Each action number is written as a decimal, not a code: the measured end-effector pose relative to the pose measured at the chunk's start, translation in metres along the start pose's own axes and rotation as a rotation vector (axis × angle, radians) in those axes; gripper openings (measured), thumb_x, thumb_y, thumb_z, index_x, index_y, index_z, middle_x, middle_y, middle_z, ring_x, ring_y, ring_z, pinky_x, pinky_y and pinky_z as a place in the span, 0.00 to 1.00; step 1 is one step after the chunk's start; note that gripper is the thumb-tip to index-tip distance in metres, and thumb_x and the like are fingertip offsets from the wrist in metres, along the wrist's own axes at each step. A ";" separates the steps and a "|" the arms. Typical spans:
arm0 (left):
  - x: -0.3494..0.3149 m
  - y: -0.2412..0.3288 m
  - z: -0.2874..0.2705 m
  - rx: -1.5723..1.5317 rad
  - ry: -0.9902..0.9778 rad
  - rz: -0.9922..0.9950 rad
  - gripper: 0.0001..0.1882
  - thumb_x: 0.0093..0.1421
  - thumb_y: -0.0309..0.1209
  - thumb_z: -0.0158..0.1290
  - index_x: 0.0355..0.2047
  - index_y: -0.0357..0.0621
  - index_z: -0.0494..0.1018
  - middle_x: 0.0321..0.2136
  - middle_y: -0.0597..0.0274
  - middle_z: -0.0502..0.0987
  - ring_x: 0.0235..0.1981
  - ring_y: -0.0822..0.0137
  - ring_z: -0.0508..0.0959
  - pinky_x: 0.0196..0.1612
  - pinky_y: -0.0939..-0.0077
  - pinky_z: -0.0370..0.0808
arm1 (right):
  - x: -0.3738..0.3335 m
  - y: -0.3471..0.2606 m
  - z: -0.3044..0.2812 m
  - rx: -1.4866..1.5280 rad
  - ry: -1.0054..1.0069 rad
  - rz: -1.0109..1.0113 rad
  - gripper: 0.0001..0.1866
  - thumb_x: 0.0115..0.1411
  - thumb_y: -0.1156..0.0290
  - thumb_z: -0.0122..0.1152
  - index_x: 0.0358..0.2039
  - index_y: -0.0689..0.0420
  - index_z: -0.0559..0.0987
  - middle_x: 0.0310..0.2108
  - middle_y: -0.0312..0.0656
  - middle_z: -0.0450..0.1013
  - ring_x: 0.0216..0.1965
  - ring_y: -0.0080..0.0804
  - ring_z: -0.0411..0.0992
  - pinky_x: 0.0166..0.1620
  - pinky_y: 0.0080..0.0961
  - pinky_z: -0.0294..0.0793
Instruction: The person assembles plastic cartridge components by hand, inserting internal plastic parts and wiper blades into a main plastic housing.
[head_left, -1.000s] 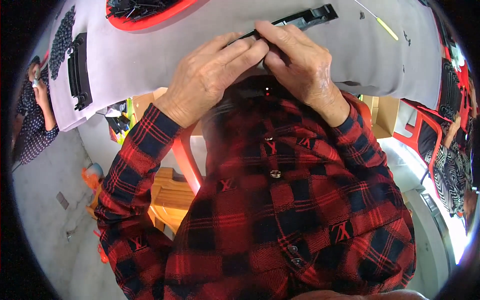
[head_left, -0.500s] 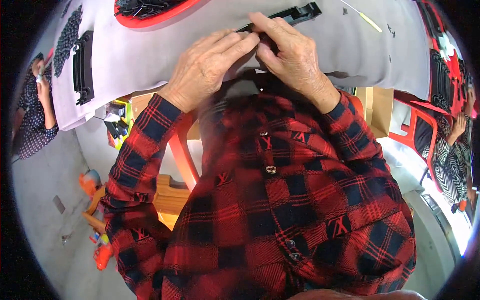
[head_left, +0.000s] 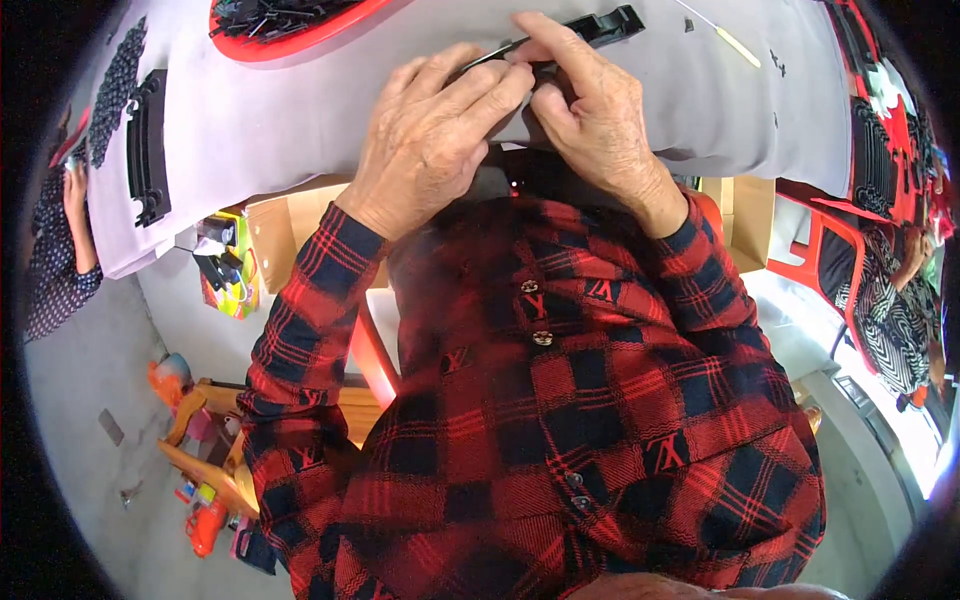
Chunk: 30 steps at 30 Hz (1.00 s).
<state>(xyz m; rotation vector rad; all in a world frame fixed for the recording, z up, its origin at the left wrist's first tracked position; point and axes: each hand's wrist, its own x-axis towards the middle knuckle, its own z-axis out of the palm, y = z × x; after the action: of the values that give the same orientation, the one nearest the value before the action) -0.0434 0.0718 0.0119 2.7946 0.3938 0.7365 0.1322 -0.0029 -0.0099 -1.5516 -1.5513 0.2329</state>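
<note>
A long black plastic part (head_left: 612, 27) lies at the table's near side, its notched end sticking out past my right hand. My left hand (head_left: 430, 135) is closed on its left stretch, fingers bent over it. From the right, my right hand (head_left: 605, 115) grips the same part, index finger stretched across it and thumb bent below. The fingertips of both hands meet at the middle, hiding what lies between them.
A red basin (head_left: 235, 47) of thin black pieces stands at the far left. Beyond it lie a heap of small black parts (head_left: 118, 90) and black strips (head_left: 147, 150). A yellow-handled tool (head_left: 738, 46) lies right. People sit at both sides.
My left hand has shifted slightly right, closer to my right hand. My right index finger reaches further over the part. The whole view has shifted a little.
</note>
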 end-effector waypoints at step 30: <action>0.008 0.013 0.007 0.002 -0.054 -0.089 0.34 0.46 0.20 0.53 0.57 0.52 0.70 0.55 0.70 0.74 0.48 0.56 0.74 0.46 0.61 0.73 | 0.026 0.017 -0.049 0.530 -0.286 0.092 0.29 0.55 0.83 0.57 0.59 0.59 0.70 0.39 0.37 0.76 0.28 0.17 0.72 0.30 0.18 0.72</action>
<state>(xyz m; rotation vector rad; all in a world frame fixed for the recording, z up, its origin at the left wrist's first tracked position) -0.0304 0.0615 0.0136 2.7722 0.5054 0.6400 0.1832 0.0010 0.0182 -1.2003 -1.4722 0.8757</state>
